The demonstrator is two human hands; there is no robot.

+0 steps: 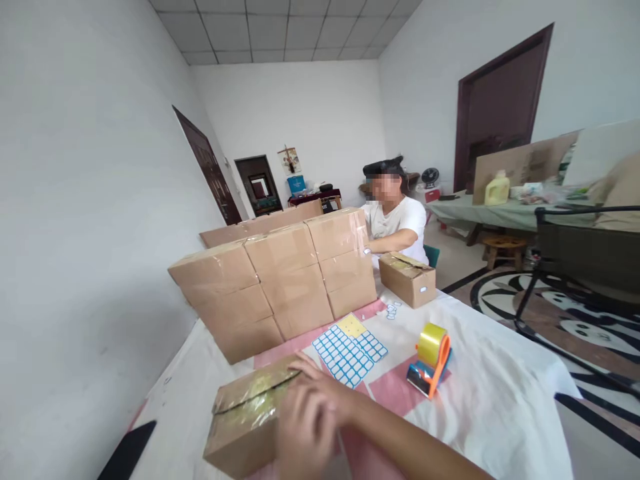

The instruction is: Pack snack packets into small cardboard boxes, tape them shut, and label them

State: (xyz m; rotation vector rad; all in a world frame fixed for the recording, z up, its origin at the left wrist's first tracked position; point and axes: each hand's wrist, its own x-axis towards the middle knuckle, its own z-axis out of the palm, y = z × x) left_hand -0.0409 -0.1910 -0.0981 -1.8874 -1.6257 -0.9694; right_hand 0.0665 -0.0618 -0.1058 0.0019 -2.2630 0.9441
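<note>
A taped cardboard box lies at the near edge of the table, with shiny clear tape over its top seam. My right hand reaches in from the lower right and rests on the box's right end, its fingers stretched over the top edge. In front of it, my left hand is close against the same end of the box. Motion blurs its bent fingers, so I cannot see whether they hold anything. Just beyond the hands lies a sheet of blue-bordered white labels, with a yellow patch showing at its top.
Stacked cardboard boxes form a wall across the table. An orange and blue tape dispenser stands to the right. Behind it is another taped box bearing a small label. A co-worker in a white shirt sits beyond the stack.
</note>
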